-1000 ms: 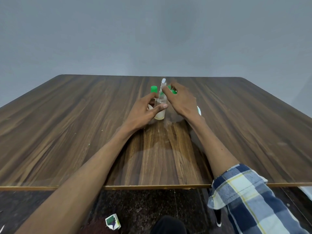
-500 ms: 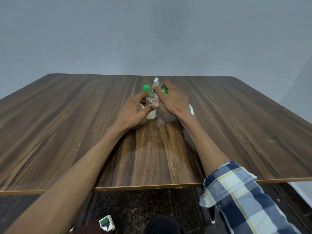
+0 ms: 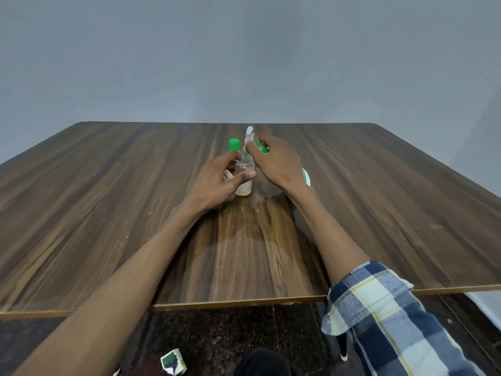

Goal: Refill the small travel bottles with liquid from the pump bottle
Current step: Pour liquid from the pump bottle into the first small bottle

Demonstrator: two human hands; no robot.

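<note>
A clear pump bottle (image 3: 244, 183) with a little yellowish liquid at its bottom stands upright mid-table. My left hand (image 3: 217, 180) wraps around its body, thumb across the front. My right hand (image 3: 276, 162) grips its neck just under the white pump head (image 3: 249, 132). A small travel bottle with a green cap (image 3: 234, 145) stands just behind my left hand. Another green-capped bottle (image 3: 262, 147) is mostly hidden behind my right fingers.
A white and green round object (image 3: 306, 177) peeks out right of my right wrist. The brown wooden table (image 3: 108, 213) spreads wide on both sides; its front edge is close to me. A small carton (image 3: 173, 365) lies on the dark floor below.
My hands keep the same hold on the pump bottle. The view has shifted slightly; nothing on the table has visibly moved.
</note>
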